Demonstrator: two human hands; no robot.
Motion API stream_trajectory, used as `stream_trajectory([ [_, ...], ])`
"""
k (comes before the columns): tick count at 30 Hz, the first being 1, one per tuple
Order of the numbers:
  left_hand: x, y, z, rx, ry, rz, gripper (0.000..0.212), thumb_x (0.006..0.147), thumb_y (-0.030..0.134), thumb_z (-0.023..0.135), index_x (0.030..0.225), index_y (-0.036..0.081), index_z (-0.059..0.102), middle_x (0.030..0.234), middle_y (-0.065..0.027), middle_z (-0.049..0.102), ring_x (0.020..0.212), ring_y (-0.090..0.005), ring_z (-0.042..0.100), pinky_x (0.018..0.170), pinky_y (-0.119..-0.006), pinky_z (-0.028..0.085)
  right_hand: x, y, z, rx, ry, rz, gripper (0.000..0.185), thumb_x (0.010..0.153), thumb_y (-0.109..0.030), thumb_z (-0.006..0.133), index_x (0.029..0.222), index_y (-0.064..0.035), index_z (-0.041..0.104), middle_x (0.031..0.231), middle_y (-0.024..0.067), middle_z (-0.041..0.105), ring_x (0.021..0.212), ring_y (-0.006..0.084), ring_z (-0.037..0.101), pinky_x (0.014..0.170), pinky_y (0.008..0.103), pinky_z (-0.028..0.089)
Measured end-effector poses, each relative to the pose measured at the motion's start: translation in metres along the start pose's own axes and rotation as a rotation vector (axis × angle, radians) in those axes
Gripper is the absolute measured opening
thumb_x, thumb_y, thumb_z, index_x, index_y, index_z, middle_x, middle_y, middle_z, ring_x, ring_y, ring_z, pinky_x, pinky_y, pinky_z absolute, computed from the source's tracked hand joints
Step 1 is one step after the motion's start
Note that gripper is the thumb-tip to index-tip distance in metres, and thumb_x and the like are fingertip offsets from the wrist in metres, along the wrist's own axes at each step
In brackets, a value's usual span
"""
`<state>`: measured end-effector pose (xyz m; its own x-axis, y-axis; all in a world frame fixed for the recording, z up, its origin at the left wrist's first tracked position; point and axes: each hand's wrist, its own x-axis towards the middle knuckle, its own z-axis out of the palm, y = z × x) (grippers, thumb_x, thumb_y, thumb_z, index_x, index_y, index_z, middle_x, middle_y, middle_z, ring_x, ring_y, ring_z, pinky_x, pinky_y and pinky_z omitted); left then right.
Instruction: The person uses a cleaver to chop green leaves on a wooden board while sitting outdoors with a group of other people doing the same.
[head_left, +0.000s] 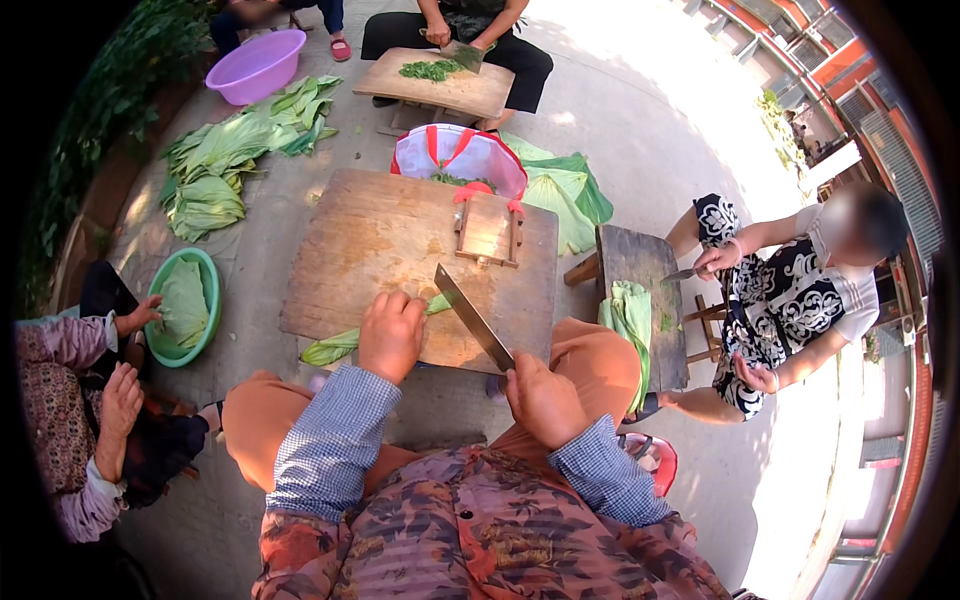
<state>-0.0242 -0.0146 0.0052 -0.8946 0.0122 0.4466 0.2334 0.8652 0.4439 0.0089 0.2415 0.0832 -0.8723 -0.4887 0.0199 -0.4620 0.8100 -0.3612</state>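
My left hand (391, 336) presses a rolled bundle of green leaves (332, 347) onto the front part of a worn wooden board (360, 240). One end of the roll sticks out at the left over the board's edge, and a short end shows to the right of my fingers. In my right hand (546, 394) is the handle of a cleaver (471, 315), its long blade slanting up and left above the board, just right of the roll's short end. A small wooden frame (489, 231) with red ties lies at the board's back right.
Beyond the board stands a red-trimmed bag (480, 150) holding greens. Large leaves (225, 150) lie on the pavement. A green basin (215, 300) and a person are at left. At right, another person holds a knife by a dark board (637, 255); a third chops on a far board (480, 82).
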Motion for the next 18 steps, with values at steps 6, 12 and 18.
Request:
stream_trajectory([
  [6,0.000,0.004,-0.003,0.019,0.010,0.010,0.016,0.086,0.012,0.070,0.102,0.010,0.070,0.092,-0.0059,0.061,0.092,-0.0292,0.058,0.080,-0.043,0.049,0.001,-0.008,-0.004,-0.146,-0.140,-0.005,0.070,0.098,-0.017,0.058,0.160,-0.0086,0.028,0.086,0.0180,0.064,0.064,0.0381,0.065,0.058,0.0500,0.054],
  [12,-0.002,0.004,0.000,0.017,0.012,0.009,0.017,0.083,0.010,0.068,0.100,0.011,0.072,0.091,-0.0053,0.061,0.090,-0.0286,0.058,0.078,-0.043,0.049,0.007,-0.016,-0.011,-0.233,-0.231,-0.068,0.078,0.096,-0.015,0.059,0.163,-0.0089,0.022,0.079,0.0170,0.062,0.060,0.0338,0.064,0.052,0.0481,0.053],
  [18,-0.001,0.006,0.001,0.009,0.010,0.024,0.019,0.080,0.007,0.067,0.098,0.010,0.072,0.090,-0.0065,0.060,0.089,-0.0294,0.058,0.078,-0.043,0.050,0.023,-0.017,0.002,-0.182,-0.223,-0.095,0.079,0.094,-0.013,0.059,0.163,-0.0056,0.021,0.076,0.0174,0.061,0.059,0.0340,0.064,0.051,0.0473,0.053],
])
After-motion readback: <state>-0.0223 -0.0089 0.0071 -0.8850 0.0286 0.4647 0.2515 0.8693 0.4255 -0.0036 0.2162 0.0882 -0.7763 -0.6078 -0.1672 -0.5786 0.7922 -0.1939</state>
